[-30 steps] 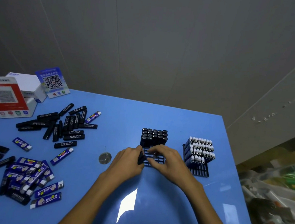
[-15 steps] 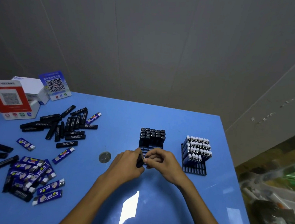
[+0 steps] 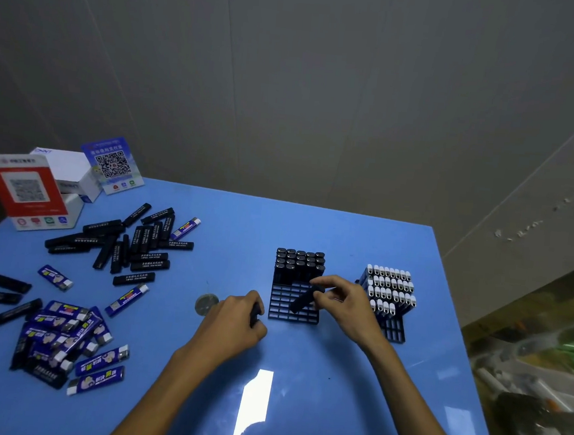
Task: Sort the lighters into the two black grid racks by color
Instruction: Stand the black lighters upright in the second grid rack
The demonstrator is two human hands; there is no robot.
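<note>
A black lighter [image 3: 304,301] hangs tilted over the empty front cells of the left grid rack [image 3: 293,307], pinched at its upper end by the right hand [image 3: 346,306]. That rack's far rows already hold upright black lighters [image 3: 299,264]. At the rack's 9 o'clock the left hand [image 3: 235,326] is curled closed around more black lighters, whose ends show between thumb and fingers. At the rack's 3 o'clock, near but apart, the second grid rack [image 3: 393,328] carries white-capped blue lighters [image 3: 390,289]. Beside the left hand lies a small round disc [image 3: 206,304]. Toward 9 o'clock on the blue table [image 3: 298,407], loose black lighters [image 3: 132,243] and blue lighters [image 3: 66,337] lie scattered, with QR-code stands [image 3: 26,193] beyond.
</note>
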